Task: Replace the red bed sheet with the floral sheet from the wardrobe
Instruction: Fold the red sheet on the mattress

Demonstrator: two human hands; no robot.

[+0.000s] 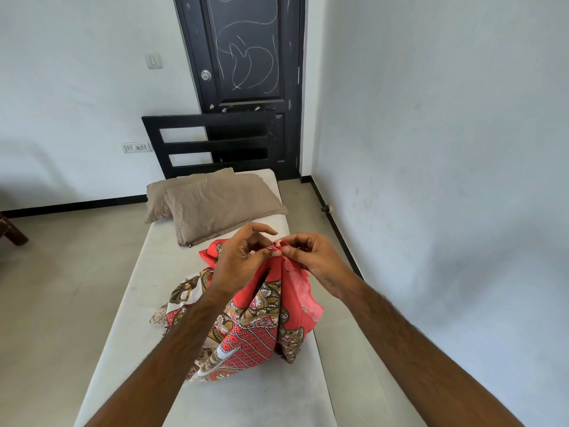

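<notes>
A red sheet printed with brown and white floral and paisley patterns lies bunched in the middle of a bare white mattress. My left hand and my right hand are raised above the heap, side by side. Both pinch the same corner of the sheet between thumb and fingertips, and the cloth hangs down from that point in long folds. The rest of the sheet stays crumpled on the mattress beneath my forearms.
Two tan pillows lie at the head of the mattress, against a black slatted headboard. A black door stands behind it. A white wall runs close along the bed's right side, with open floor on the left.
</notes>
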